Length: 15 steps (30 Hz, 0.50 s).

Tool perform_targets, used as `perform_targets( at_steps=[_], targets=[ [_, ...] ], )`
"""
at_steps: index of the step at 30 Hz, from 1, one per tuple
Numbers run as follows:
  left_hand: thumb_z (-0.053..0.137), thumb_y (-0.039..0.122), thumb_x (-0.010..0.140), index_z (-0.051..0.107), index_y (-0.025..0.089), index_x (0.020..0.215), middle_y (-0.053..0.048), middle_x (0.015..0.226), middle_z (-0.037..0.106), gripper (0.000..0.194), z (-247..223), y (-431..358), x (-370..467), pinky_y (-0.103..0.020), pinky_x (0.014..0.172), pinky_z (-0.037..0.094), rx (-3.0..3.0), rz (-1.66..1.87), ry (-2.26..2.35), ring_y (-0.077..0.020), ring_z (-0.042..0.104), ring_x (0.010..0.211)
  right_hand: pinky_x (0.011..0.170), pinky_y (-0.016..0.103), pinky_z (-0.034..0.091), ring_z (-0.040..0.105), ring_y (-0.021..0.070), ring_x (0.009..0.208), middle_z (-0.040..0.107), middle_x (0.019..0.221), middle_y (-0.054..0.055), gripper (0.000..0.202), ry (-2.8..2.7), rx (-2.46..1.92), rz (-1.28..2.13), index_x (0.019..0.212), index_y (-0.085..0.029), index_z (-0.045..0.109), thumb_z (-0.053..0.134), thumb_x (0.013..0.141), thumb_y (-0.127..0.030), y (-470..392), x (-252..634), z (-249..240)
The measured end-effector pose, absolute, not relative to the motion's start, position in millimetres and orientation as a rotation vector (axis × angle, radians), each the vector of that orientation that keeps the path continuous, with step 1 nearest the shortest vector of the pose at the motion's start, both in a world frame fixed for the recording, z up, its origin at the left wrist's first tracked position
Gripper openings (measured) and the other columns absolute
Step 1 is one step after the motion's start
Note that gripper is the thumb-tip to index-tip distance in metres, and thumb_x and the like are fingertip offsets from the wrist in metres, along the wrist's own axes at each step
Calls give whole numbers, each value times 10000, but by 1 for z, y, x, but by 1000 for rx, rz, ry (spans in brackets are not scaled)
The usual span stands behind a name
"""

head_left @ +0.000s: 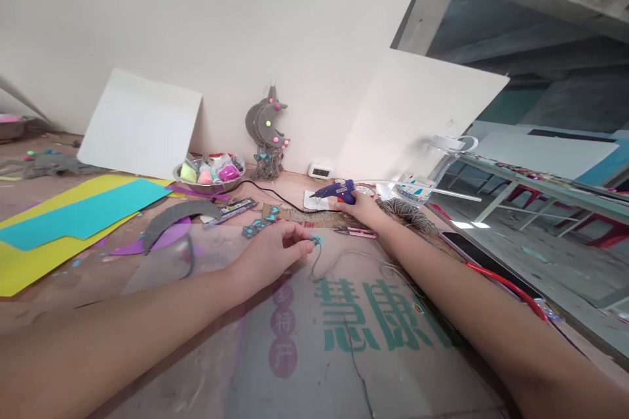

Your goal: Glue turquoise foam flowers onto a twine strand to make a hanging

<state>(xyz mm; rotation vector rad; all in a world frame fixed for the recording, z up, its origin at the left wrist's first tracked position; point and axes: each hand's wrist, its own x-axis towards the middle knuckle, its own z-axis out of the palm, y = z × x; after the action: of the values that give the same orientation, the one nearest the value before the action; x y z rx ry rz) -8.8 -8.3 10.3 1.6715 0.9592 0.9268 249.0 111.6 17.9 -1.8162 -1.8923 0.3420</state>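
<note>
My left hand (pixel 272 250) is closed in a pinch over the printed board (pixel 304 366). Between its thumb and fingertips is a small teal piece (pixel 317 239) wrapped with grey cord. The cord's loose tail (pixel 339 255) curls across the board to the right. Farther forward, my right hand (pixel 364 208) grips a dark blue hot glue gun (pixel 344 191), whose nozzle points left over a small white pad (pixel 310 200). Pink-handled scissors (pixel 361 232) lie just below the right hand. Several teal and grey cord pieces (pixel 260 222) are beyond the left hand.
A grey moon ornament (pixel 268 124) leans on the white wall. Around it are a bowl of coloured clay (pixel 211 188), a small clock (pixel 321 171) and a clear jug (pixel 422 173). A cord bundle (pixel 410 215) and phone (pixel 486 262) lie right; coloured sheets (pixel 83 216) lie left.
</note>
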Motion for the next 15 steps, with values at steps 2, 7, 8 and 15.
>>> perform_targets(
  at_steps=[2,7,8,15],
  targets=[
    [547,360,755,560,171,784,9,691,608,191,10,-8,-9,-189,517,367,1672,920,963,-95,515,589,658,275,454,618,200,726,684,755,76,349,-1870,-1827,342,895,-124,626,652,686,-401,117,247,17],
    [551,360,748,554,172,777,14,675,588,191,10,-8,-9,-188,500,358,1704,924,963,-93,500,572,543,254,442,575,152,531,642,592,69,256,-1878,-1775,413,755,-103,637,595,728,-354,119,250,27],
    [550,361,748,553,172,774,15,673,585,191,10,-8,-9,-188,497,357,1706,923,965,-93,498,569,535,248,443,571,144,524,644,600,69,247,-1889,-1745,437,768,-103,640,586,734,-341,116,251,31],
    [557,366,738,549,174,739,21,664,565,192,9,-8,-9,-186,492,355,1675,949,981,-91,487,565,614,243,488,609,135,692,663,914,83,288,-1914,-1488,578,932,-149,590,531,778,-385,61,242,55]
  ],
)
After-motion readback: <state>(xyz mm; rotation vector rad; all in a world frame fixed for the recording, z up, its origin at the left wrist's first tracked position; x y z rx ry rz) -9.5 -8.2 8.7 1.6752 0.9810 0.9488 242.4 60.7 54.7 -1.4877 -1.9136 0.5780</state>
